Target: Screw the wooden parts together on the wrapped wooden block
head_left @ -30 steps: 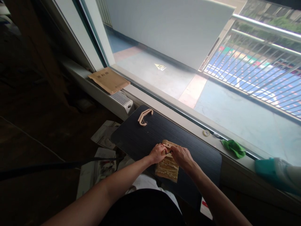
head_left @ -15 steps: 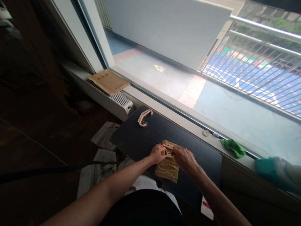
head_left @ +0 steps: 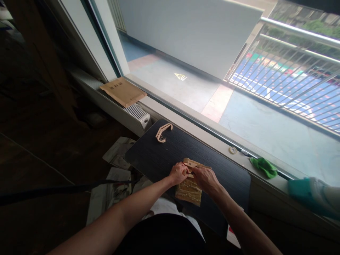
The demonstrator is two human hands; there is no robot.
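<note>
A pale wooden piece [head_left: 196, 164] with dark holes lies on the black table [head_left: 148, 152] in front of me. My left hand [head_left: 177, 174] is closed on its left end, fingertips curled over it. Bent over its right part, my right hand [head_left: 207, 180] pinches a thin dark tool [head_left: 192, 173], its tip pointing toward the left fingers; its exact kind is too small to tell. Under and in front of both hands lies a yellowish-brown slab with a crinkled, glossy surface [head_left: 188, 193].
Curved wooden strips [head_left: 160, 133] with small thin bits beside them sit at the table's far left. On the windowsill are a tape roll [head_left: 232, 150], a green cloth [head_left: 263, 167] and a teal container [head_left: 301, 191]. A brown envelope [head_left: 123, 92] rests on the radiator [head_left: 136, 112].
My right hand has shifted slightly left and turned at the wrist, its fingers now closer to the left hand. The left hand and wooden piece stay in place.
</note>
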